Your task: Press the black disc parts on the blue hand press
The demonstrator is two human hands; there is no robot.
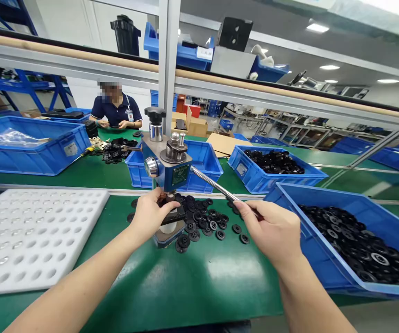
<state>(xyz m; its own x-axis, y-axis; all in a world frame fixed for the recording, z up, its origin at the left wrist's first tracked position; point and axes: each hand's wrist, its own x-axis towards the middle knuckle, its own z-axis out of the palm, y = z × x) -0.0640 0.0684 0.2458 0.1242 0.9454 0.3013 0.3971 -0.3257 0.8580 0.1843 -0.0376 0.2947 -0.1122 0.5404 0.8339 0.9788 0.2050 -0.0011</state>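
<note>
The right hand is clenched around the slim chrome lever of the blue metal bench press, which stands on the glossy green tabletop beside scattered round black discs, while the left hand (fingers partly hidden, so I cannot tell its grip) is beneath the press's head.

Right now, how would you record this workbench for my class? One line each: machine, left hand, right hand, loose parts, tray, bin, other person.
Machine: blue hand press on a green table
Left hand: at a black part under the press head; grip partly hidden
Right hand: closed around the metal lever
Loose parts: black discs scattered beside the press
Tray: white tray at left, round holes, some filled
Bin: blue bin at right, holding black parts
Other person: across the table
</note>
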